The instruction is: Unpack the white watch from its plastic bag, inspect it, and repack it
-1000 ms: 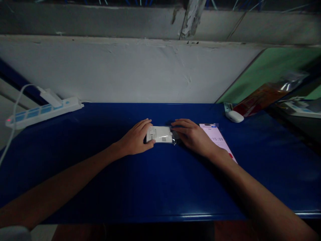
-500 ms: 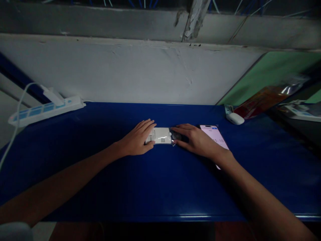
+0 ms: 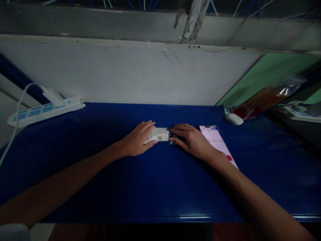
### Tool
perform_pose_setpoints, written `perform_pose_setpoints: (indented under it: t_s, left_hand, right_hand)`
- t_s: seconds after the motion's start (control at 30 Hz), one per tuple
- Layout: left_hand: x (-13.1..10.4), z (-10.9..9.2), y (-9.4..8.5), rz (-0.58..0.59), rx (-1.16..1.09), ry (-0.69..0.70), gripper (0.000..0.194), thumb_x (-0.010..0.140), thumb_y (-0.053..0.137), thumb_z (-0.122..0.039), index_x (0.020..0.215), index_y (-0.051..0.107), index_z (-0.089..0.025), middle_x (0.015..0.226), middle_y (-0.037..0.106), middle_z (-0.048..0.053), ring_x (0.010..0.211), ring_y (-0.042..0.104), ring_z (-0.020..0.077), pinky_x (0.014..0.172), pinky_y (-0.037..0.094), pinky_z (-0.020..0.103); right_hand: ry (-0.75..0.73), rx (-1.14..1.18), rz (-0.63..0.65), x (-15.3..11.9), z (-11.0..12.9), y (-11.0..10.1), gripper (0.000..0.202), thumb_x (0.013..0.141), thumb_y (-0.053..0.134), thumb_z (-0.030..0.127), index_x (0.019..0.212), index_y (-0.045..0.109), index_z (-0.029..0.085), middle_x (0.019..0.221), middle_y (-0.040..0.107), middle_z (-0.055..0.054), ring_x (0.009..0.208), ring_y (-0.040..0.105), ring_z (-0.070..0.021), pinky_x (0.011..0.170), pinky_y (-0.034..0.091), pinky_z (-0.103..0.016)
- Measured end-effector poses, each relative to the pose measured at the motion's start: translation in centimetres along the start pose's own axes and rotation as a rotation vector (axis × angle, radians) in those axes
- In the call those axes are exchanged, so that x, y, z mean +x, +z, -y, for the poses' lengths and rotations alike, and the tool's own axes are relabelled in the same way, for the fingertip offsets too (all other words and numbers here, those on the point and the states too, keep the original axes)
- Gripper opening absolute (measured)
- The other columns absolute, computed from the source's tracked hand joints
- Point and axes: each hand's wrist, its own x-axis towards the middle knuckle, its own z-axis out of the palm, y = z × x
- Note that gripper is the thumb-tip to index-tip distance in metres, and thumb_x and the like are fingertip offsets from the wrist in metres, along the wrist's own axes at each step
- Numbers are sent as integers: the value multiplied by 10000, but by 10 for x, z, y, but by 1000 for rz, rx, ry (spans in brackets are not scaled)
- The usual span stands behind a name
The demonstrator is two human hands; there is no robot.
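A white, flat packet with printed marks [image 3: 160, 134] lies between my hands over the blue tabletop, apparently in clear plastic. At its left end my left hand [image 3: 138, 139] is closed, thumb along the near edge and fingers over the far side. My right hand [image 3: 191, 138] grips the other end, where a dark part [image 3: 174, 134] shows between thumb and fingers. What that dark part is I cannot make out. Under and beside my right wrist is a phone [image 3: 217, 140] with a lit pink-white screen showing digits.
A white power strip [image 3: 47, 109] with a plugged-in charger and cable sits at the left back. At the right back are a white mouse [image 3: 234, 118] and a tilted bottle of reddish-orange liquid [image 3: 265, 98]. A white wall [image 3: 125, 73] stands behind the blue table [image 3: 140, 187].
My right hand has shifted slightly left, and more of the phone shows, including a red button. The white packet now looks tilted or bent, and less of the dark part is visible.
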Motion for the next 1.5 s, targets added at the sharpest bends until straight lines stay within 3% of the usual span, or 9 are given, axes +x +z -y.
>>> perform_pose_setpoints:
  t_s: [0.13, 0.27, 0.63, 0.8, 1.0, 1.2, 1.33, 1.5]
  left_hand:
    - [0, 0, 0, 1, -18, 25, 532, 1002, 457, -407, 1419, 358, -92, 1488, 408, 241, 1434, 340, 334, 1156, 317, 555]
    - [-1, -1, -1, 1, -15, 46, 549, 999, 469, -410, 1437, 343, -105, 1486, 412, 232, 1434, 339, 328, 1159, 319, 545]
    - [-2, 3, 1, 2, -20, 19, 587, 997, 474, -433, 1452, 335, -89, 1502, 392, 237, 1449, 309, 329, 1170, 298, 535]
    - [-1, 0, -2, 2, -28, 23, 568, 1004, 447, -438, 1446, 341, -98, 1478, 419, 236, 1432, 336, 327, 1162, 306, 536]
    - [0, 0, -3, 33, -19, 21, 561, 1008, 438, -430, 1455, 329, -109, 1491, 415, 220, 1432, 341, 322, 1173, 278, 545]
    - [0, 1, -1, 44, 20, 9, 588, 1001, 456, -451, 1458, 336, -100, 1511, 396, 223, 1456, 304, 322, 1182, 266, 538]
    - [0, 0, -3, 39, 33, 17, 588, 989, 486, -430, 1451, 353, -90, 1511, 400, 224, 1452, 315, 324, 1183, 274, 528]
    - [2, 0, -5, 36, 12, 5, 631, 936, 564, -410, 1451, 361, -107, 1517, 398, 219, 1455, 309, 333, 1183, 258, 552]
  right_hand:
    - [-14, 4, -26, -1, 0, 9, 359, 948, 593, 314, 1208, 693, 87, 1360, 579, -218, 1286, 522, -341, 1072, 443, -511]
    - [-22, 4, -35, -1, 2, 14, 283, 943, 585, 266, 1141, 724, 120, 1378, 577, -192, 1313, 505, -340, 1079, 442, -528]
    - [16, -57, 33, -6, -22, -14, 277, 915, 637, 277, 1160, 725, 184, 1411, 567, -154, 1354, 470, -353, 1077, 436, -553]
    - [-14, 55, 70, -4, -16, -5, 423, 921, 626, 323, 1310, 632, 157, 1463, 508, -184, 1372, 452, -342, 1100, 413, -553]
    - [-5, 111, 95, -2, -16, 7, 411, 946, 590, 310, 1334, 602, 177, 1459, 521, -175, 1388, 435, -339, 1099, 399, -595]
    - [-56, 48, 50, 0, -17, 0, 343, 1001, 454, 246, 1284, 632, 167, 1366, 618, -137, 1359, 476, -307, 1090, 422, -554]
    - [-34, -9, 9, 0, -19, -8, 335, 1025, 403, 275, 1165, 675, 139, 1190, 707, -130, 1236, 579, -290, 1043, 463, -496]
    - [43, -35, -110, -2, -24, -18, 351, 1018, 402, 330, 1033, 705, 153, 1084, 715, -145, 1072, 650, -296, 936, 506, -496]
